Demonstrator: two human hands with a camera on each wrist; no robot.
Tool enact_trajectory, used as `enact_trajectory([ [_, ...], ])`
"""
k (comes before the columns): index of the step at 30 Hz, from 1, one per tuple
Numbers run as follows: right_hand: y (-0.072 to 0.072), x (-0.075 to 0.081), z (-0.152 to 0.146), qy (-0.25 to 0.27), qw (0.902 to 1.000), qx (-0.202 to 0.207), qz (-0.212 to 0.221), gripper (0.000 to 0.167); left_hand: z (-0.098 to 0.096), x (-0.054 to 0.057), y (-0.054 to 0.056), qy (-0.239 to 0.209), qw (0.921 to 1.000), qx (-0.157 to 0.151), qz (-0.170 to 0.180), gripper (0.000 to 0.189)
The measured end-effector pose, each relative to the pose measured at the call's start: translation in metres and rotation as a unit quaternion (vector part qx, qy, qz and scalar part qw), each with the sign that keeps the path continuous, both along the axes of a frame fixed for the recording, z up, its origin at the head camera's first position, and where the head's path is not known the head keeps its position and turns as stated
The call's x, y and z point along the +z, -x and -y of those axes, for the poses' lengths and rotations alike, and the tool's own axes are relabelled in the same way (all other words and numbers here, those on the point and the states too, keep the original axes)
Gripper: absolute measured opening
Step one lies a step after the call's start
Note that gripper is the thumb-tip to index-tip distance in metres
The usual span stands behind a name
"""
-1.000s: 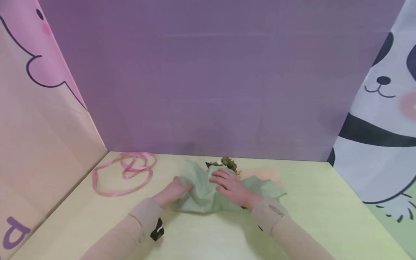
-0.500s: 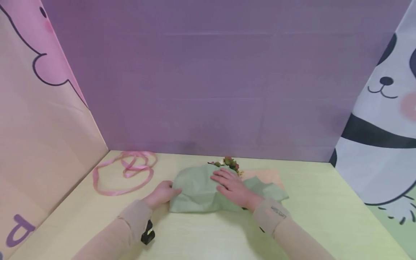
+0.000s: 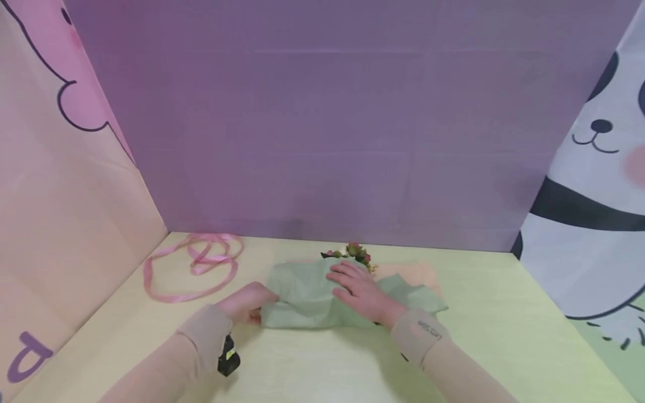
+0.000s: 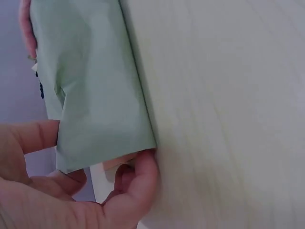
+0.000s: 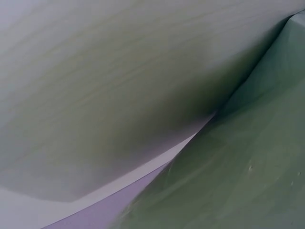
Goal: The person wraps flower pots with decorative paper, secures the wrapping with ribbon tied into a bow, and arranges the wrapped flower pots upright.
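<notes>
A sheet of light green wrapping paper (image 3: 302, 299) is folded over a bunch of flowers, and only the red and green blooms (image 3: 355, 253) stick out at its far side. My left hand (image 3: 248, 299) pinches the paper's left end. The left wrist view shows the thumb on top and curled fingers under the edge of the green paper (image 4: 95, 109), where a bit of peach paper (image 4: 116, 161) peeks out. My right hand (image 3: 360, 286) rests on the paper with its fingers stretched out. In the right wrist view only green paper (image 5: 238, 167) shows, without the hand.
A peach sheet (image 3: 410, 272) lies partly under the green paper on the right. A loosely looped pink ribbon (image 3: 173, 298) lies at the table's back left. Printed panels stand at both sides, and a purple wall (image 3: 332, 140) closes off the back.
My left hand has moved left, drawing the paper's left part out and down, so it lies flatter. The fingers have since slid under its edge. My right hand stays in place.
</notes>
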State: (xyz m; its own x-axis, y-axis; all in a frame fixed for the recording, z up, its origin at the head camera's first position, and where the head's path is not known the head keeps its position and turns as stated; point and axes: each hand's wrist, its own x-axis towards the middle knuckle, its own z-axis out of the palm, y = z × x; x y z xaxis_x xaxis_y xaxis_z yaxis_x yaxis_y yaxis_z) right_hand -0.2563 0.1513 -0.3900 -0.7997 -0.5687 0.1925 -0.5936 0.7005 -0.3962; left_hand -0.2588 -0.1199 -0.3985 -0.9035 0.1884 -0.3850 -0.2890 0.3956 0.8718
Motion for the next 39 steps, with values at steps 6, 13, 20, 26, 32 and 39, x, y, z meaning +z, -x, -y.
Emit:
enact_trajectory([
  [6, -0.001, 0.001, 0.003, 0.009, 0.9999, -0.009, 0.002, 0.046, -0.006, 0.003, 0.003, 0.080, 0.9963, -0.013, -0.028, 0.013],
  [13, 0.001, 0.002, 0.011, 0.050, 0.9970, -0.057, 0.017, 0.035, -0.018, -0.006, 0.005, 0.249, 0.9488, -0.076, -0.179, 0.021],
  [20, -0.002, 0.007, 0.018, 0.034, 0.9966, -0.074, 0.003, 0.025, -0.025, -0.006, 0.004, 0.312, 0.9284, -0.078, -0.186, 0.037],
  [26, -0.003, 0.009, 0.020, 0.018, 0.9971, -0.074, 0.006, 0.025, -0.018, 0.000, 0.008, 0.131, 0.9886, -0.040, -0.062, 0.033],
  [32, -0.002, 0.006, 0.020, 0.014, 0.9970, -0.075, -0.002, 0.024, -0.015, 0.002, 0.008, 0.038, 0.9991, 0.015, 0.014, 0.021],
  [39, -0.003, 0.003, 0.020, 0.020, 0.9958, -0.089, -0.006, 0.026, -0.005, 0.000, 0.008, 0.065, 0.9975, -0.027, -0.012, 0.029],
])
